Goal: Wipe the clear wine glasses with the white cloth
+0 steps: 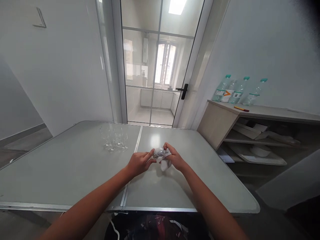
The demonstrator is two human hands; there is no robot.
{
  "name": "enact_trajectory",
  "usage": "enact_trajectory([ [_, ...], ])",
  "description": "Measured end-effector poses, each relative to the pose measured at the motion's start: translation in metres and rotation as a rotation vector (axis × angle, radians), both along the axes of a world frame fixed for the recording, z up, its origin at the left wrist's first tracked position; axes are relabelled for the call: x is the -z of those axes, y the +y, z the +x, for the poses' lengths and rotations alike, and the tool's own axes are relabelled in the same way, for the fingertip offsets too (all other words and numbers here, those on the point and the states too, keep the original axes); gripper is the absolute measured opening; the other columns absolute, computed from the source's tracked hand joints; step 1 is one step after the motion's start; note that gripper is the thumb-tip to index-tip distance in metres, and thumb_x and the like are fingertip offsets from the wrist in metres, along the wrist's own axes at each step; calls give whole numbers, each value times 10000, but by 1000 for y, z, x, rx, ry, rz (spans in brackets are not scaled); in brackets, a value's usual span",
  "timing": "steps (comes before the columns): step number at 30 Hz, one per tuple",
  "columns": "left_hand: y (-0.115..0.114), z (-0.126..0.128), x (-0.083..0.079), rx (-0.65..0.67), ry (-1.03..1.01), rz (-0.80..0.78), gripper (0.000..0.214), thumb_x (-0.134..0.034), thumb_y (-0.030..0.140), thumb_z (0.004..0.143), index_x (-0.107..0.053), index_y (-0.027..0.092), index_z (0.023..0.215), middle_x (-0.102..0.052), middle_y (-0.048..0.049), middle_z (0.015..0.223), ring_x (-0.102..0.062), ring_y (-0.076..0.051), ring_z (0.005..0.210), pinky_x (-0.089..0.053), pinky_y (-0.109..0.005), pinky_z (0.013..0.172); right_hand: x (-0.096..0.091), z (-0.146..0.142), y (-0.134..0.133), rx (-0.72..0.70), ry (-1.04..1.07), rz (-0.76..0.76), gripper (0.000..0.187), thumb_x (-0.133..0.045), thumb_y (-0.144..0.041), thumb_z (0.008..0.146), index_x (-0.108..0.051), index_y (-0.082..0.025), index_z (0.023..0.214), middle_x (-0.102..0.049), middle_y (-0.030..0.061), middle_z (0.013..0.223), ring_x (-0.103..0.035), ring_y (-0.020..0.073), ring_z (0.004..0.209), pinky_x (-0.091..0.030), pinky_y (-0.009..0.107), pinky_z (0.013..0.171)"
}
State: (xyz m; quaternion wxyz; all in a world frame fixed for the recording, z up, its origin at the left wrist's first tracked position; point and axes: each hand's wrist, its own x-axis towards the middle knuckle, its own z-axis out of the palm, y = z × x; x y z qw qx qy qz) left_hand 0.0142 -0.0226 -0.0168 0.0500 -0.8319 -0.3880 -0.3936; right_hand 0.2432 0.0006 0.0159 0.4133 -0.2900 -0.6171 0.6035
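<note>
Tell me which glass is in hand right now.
The glass held between the left hand and the right hand, against a white cloth; the other glasses stand clustered on the table, left of the hands.

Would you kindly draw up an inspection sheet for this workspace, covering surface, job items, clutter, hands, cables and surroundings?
Surface: smooth grey table with metal edging and a metal seam across it.
Job's things: clear drinking glass and crumpled white cloth in hand; cluster of clear stemmed glasses standing left of the seam.
Clutter: clear plastic bottles with green caps and a yellow-and-red pen-like item, on the shelf unit.
Hands: left hand holds the glass; right hand holds the cloth against it.
Cables: white cord-like strip below the near edge; nature unclear.
Surroundings: glass-paned door ahead; pale wooden shelf unit at right.
</note>
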Motion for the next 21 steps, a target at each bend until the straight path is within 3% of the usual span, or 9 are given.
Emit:
enact_trajectory([
  [3, -1, 6, -13, 73, -280, -365, 499, -729, 505, 830, -731, 174, 1204, -738, -47, 722, -543, -103, 505, -430, -232, 538, 0, 8, 0, -63, 152, -134, 398, -605, -94, 567, -394, -250, 867, -452, -46, 819, -518, 142, 651, -589, 348, 527],
  [7, 0, 10, -26, 312, -564, -987, 628, -772, 559, 760, -730, 108, 1195, -747, -112, 752, -424, -69, 429, -338, -236, 443, -4, 25, 4, -58, 315, -104, 408, -589, -75, 562, -380, -254, 862, -440, -45, 793, -529, 150, 600, -563, 336, 434],
  [9, 3, 8, -25, 358, -630, -1119, 630, -762, 575, 763, -740, 90, 1165, -748, -147, 786, -411, -61, 424, -305, -233, 436, -5, 27, 5, -59, 307, -77, 405, -608, -76, 583, -379, -255, 865, -448, -45, 795, -551, 156, 636, -584, 343, 490],
  [12, 6, 3, -18, 276, -634, -1063, 605, -744, 586, 767, -763, 88, 1110, -737, -126, 762, -399, -61, 423, -313, -232, 438, -2, 20, 3, -71, 130, -16, 387, -663, -98, 627, -392, -247, 860, -467, -46, 822, -563, 150, 727, -611, 351, 640],
  [15, 5, 3, -13, 132, -484, -778, 471, -777, 503, 750, -795, 146, 1057, -708, -46, 671, -441, -86, 473, -368, -226, 489, 0, 10, -1, -98, -53, 13, 355, -684, -129, 649, -426, -239, 866, -485, -43, 866, -517, 132, 762, -613, 343, 712],
  [18, 0, 9, -11, 68, -374, -523, 399, -801, 399, 744, -795, 200, 1090, -699, -6, 667, -465, -92, 534, -405, -218, 561, -2, 9, -2, -156, 19, -119, 390, -659, -121, 629, -414, -250, 903, -499, -41, 867, -524, 139, 728, -628, 383, 671],
  [21, -3, 17, -9, 78, -348, -465, 433, -793, 383, 769, -768, 204, 1162, -685, 12, 674, -408, -72, 512, -386, -211, 551, -5, 18, 1, -183, 166, -194, 410, -624, -102, 594, -391, -250, 897, -500, -42, 825, -548, 142, 632, -615, 385, 554],
])
